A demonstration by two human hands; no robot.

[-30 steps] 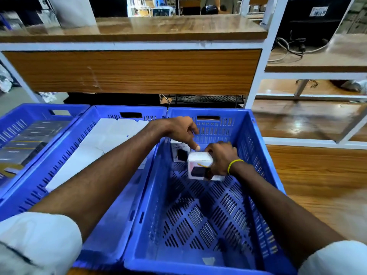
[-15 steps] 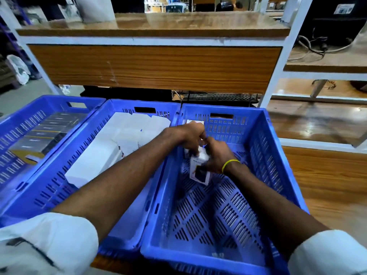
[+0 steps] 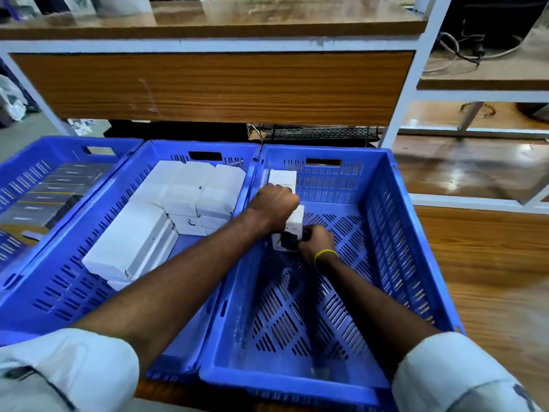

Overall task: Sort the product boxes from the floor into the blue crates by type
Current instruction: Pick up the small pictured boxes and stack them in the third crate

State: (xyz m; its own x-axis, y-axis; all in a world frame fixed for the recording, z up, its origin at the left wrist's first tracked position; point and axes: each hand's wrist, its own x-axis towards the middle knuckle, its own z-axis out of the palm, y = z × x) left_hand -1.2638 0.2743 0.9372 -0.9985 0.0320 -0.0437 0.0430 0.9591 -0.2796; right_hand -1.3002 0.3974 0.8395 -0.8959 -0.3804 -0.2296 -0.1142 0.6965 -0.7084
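Gripping a small white product box (image 3: 292, 230) upright, long axis vertical, both hands are closed on it: the left hand (image 3: 274, 203) is clamped over its top, the right hand (image 3: 315, 242) at its lower side. It is held at the far left of the right blue crate (image 3: 416, 263), just in front of a matching box (image 3: 282, 177) standing against the back wall. White cartons (image 3: 190, 197) are seen in the middle crate (image 3: 74, 292).

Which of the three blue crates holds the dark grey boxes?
The leftmost crate; the middle crate and right crate hold white boxes.
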